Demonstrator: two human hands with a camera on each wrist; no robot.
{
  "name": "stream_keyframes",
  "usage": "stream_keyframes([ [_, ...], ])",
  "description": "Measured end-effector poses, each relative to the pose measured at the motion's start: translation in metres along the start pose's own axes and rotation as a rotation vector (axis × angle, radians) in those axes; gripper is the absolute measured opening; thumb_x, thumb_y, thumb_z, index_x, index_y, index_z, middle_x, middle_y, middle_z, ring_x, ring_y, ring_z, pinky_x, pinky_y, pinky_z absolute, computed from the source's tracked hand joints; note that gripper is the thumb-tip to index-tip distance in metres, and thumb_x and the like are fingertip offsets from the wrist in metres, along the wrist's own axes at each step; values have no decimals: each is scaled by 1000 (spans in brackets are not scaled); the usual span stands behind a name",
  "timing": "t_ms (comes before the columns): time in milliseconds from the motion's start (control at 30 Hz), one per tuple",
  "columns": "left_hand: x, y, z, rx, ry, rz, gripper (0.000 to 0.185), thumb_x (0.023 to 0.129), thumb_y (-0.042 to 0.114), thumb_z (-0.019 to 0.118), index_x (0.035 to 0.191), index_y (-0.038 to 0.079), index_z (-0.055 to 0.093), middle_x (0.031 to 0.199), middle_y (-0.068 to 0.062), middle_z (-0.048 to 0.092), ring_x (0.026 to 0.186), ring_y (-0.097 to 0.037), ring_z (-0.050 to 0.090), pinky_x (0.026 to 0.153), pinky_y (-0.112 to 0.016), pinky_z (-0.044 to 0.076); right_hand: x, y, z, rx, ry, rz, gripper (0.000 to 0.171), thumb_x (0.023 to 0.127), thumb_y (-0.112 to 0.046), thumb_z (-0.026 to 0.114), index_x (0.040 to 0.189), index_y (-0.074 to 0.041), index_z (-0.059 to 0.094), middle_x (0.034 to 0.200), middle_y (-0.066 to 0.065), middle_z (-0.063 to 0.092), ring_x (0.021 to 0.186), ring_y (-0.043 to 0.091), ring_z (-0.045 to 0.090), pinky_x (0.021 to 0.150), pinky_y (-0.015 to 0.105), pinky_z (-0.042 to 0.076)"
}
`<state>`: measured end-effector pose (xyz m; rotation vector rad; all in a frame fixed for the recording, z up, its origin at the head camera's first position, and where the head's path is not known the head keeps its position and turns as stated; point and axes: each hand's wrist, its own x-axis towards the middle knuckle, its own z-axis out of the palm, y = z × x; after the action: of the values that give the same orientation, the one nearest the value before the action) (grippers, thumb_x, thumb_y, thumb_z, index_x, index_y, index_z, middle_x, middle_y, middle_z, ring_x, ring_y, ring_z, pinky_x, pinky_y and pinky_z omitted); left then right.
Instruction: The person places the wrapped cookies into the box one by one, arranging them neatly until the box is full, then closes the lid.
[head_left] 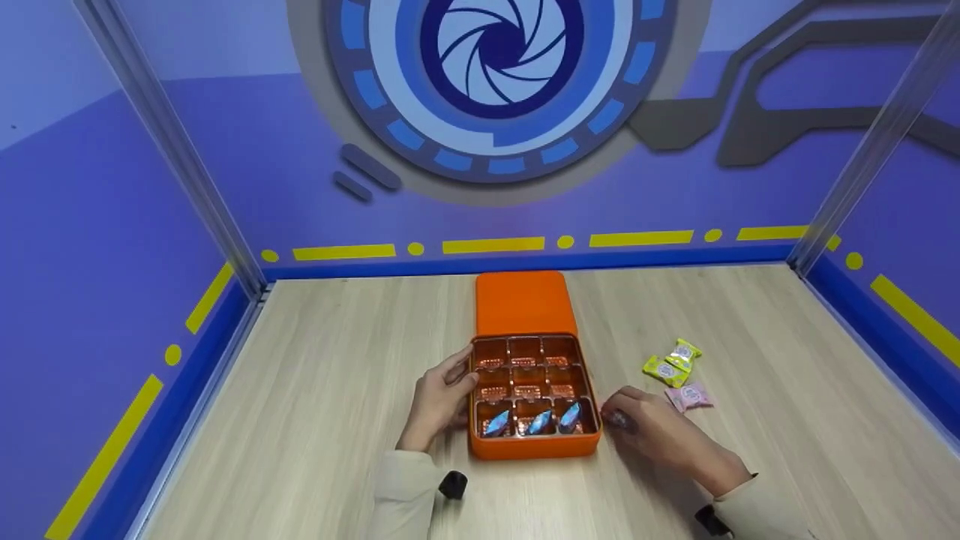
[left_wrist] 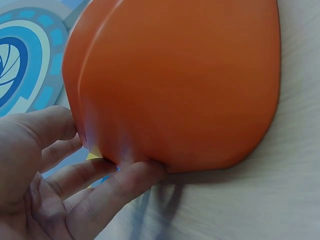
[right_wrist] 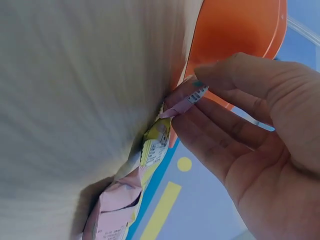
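Observation:
An orange box [head_left: 536, 448] stands with its lid [head_left: 523, 302] laid back behind it. Its clear divider has several compartments; each of the three in the front row holds a shiny blue-wrapped candy [head_left: 496, 424]. My left hand [head_left: 439, 401] grips the box's left side, thumb at the rim and fingers against the outer wall [left_wrist: 185, 85]. Just outside the box's right wall, my right hand [head_left: 664, 431] pinches a pink candy wrapper [right_wrist: 186, 103] between thumb and fingers, low over the table. Those fingers largely cover it in the head view.
Two yellow candies [head_left: 666, 370] and a pink candy [head_left: 688, 396] lie on the table, right of the box and beyond my right hand. Purple panels [head_left: 247, 150] enclose the wooden table [head_left: 337, 360] at the back and both sides.

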<state>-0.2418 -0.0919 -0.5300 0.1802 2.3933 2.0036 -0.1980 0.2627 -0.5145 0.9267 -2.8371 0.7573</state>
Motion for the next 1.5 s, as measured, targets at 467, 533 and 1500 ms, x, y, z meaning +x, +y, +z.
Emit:
stream_keyframes([
  [467, 2, -4, -3, 22, 1, 32, 52, 102, 6, 69, 153, 2, 57, 145, -22, 61, 134, -37, 59, 109, -44, 50, -5, 2, 0, -2, 104, -11, 23, 93, 11, 74, 110, -5, 74, 103, 2, 73, 92, 19, 68, 80, 41, 61],
  [533, 1, -3, -3, 19, 1, 38, 51, 102, 6, 69, 152, 2, 57, 146, -23, 60, 135, -38, 58, 110, -46, 48, -6, 2, 0, 3, 111, -20, 22, 93, 11, 74, 109, -5, 75, 101, 2, 73, 92, 18, 69, 80, 40, 61],
  [1500, 1, -3, -2, 29, -11, 8, 51, 104, 10, 68, 154, 8, 57, 142, -20, 64, 127, -31, 65, 100, -44, 56, 2, 1, -15, 29, 131, 85, 28, 91, 4, 81, 115, -10, 77, 106, -1, 75, 94, 16, 72, 83, 40, 63],
])
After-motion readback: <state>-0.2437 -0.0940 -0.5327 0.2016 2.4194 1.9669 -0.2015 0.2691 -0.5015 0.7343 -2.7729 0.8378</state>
